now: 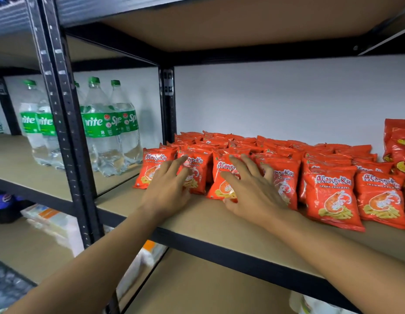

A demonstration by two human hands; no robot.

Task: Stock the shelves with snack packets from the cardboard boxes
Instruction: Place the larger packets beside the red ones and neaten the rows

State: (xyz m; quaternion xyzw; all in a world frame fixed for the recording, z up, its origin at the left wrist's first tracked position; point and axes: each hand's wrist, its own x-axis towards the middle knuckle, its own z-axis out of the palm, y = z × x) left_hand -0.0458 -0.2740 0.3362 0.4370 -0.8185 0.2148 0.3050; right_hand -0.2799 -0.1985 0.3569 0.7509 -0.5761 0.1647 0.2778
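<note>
Shelf [197, 220] board holds red packets [330, 196]; my left hand [167, 189] and right hand [253, 191] press them, fingers [240, 166] apart. Light, puffy, slick, I judge: pinch the crimped top.

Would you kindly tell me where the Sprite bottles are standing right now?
In the head view, the Sprite bottles stand upright on the left bay's shelf, just left of the black post that separates them from the red prawn cracker packets.
</note>
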